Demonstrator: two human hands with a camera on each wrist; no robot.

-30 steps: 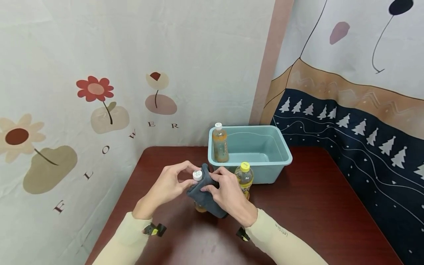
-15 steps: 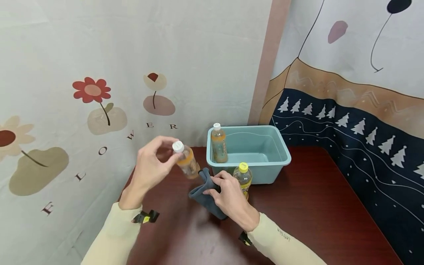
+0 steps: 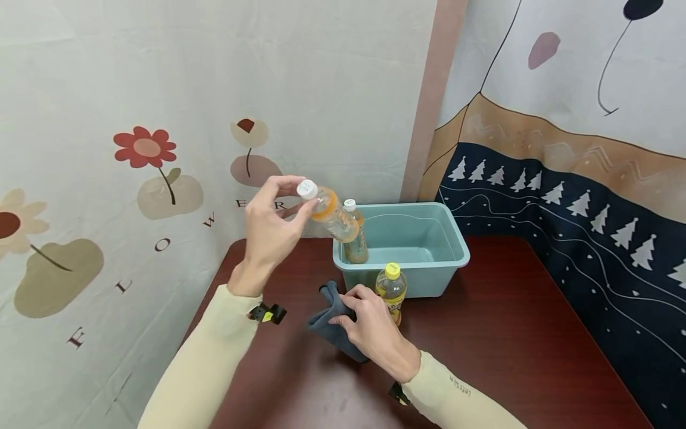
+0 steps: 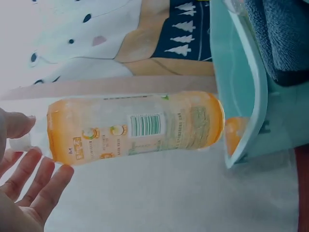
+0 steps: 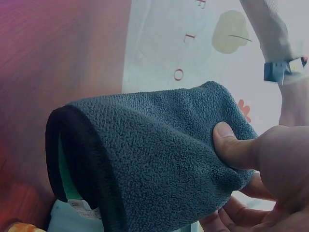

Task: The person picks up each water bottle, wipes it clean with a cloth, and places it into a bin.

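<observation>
My left hand [image 3: 276, 229] pinches the white cap of a clear plastic bottle with orange bands [image 3: 334, 214] and holds it tilted in the air, by the left rim of the blue tub. The bottle's barcode label faces the left wrist view, where the bottle [image 4: 140, 125] spans the middle. With thumb and fingers my right hand [image 3: 372, 325] grips a dark grey-blue cloth [image 5: 154, 150] above the table, in front of the tub. Just beyond that hand, a yellow-capped bottle [image 3: 392, 289] stands upright on the table.
The light blue tub [image 3: 407, 265] sits at the table's back edge. Inside its left end stands another white-capped bottle [image 3: 356, 250], partly hidden behind the held one. Printed cloth walls [image 3: 321, 89] rise behind the dark red table [image 3: 514, 333].
My left hand has drawn the bottle out of the cloth, first leftward, then up and right toward the tub. The right hand still holds the cloth in nearly the same place.
</observation>
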